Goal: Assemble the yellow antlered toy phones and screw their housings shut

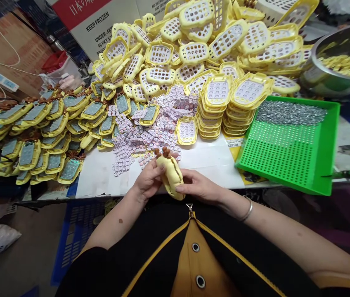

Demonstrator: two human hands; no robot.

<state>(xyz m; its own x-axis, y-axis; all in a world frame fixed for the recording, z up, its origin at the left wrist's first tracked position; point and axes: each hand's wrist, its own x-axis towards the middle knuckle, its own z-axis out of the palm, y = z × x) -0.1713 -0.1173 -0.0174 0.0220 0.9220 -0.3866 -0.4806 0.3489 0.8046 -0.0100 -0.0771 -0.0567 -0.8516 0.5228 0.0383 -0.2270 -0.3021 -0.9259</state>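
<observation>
A yellow plastic toy casing (pixel 172 175) with brown antler-like knobs on top is held upright and turned edge-on, close to my body. A seam or gap runs down its side. My left hand (pixel 150 178) is closed on its left side, thumb across the front. On the right, my right hand (pixel 198 185) grips its lower edge between thumb and fingers. Just beyond lie small white-and-purple button sheets (pixel 144 136) in a loose pile. A shallow yellow shell with a keypad sheet (pixel 187 130) lies flat near two stacks of similar shells (pixel 214 105).
Yellow shells with grid holes (pixel 190 51) heap at the back. Yellow casings with grey boards (pixel 29 152) pile at left. A green perforated tray (pixel 286 165) holds small metal screws (pixel 291 113). Beside it stands a metal bowl (pixel 320 80) of yellow parts. A blue crate (pixel 72 235) sits below.
</observation>
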